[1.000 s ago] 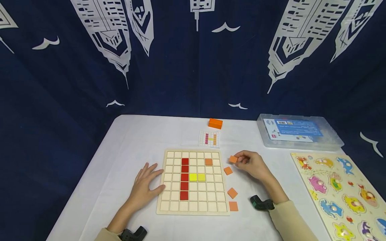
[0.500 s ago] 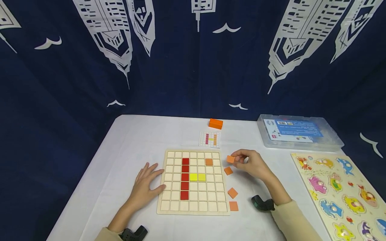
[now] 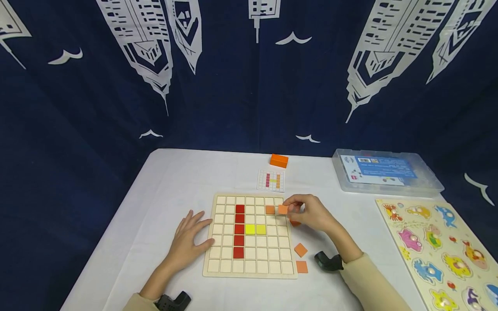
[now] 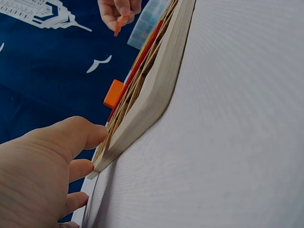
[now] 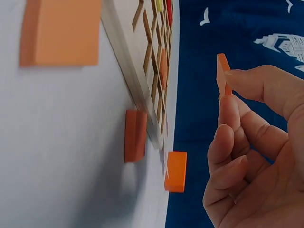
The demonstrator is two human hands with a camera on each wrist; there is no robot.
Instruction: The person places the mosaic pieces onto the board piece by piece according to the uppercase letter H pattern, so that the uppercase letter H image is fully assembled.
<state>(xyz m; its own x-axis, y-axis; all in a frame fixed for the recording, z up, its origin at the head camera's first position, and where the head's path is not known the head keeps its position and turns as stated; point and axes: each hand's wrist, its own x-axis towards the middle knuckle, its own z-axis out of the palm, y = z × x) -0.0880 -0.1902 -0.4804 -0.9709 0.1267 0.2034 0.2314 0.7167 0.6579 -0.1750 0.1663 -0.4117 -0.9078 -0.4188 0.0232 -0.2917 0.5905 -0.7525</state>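
A wooden grid board [image 3: 250, 266] lies on the white table, with a column of red tiles [image 3: 239, 229], two yellow tiles [image 3: 255, 229] and one orange tile [image 3: 270, 210] set in its cells. My right hand [image 3: 311, 213] pinches another orange tile [image 5: 222, 73] between thumb and fingers, over the board's upper right part. In the right wrist view that tile is held clear of the board. My left hand [image 3: 188, 237] rests at the board's left edge, fingers spread, with the thumb [image 4: 90, 135] touching the rim.
Loose orange tiles [image 3: 301, 250] lie along the board's right side. Behind the board are a small pattern card [image 3: 271, 180] and an orange block [image 3: 279, 160]. A clear plastic case [image 3: 389, 170] and an animal puzzle board [image 3: 439, 250] lie at the right.
My right hand has carried the orange tile leftward, from beside the board to over its upper right cells. The left hand has stayed in place.
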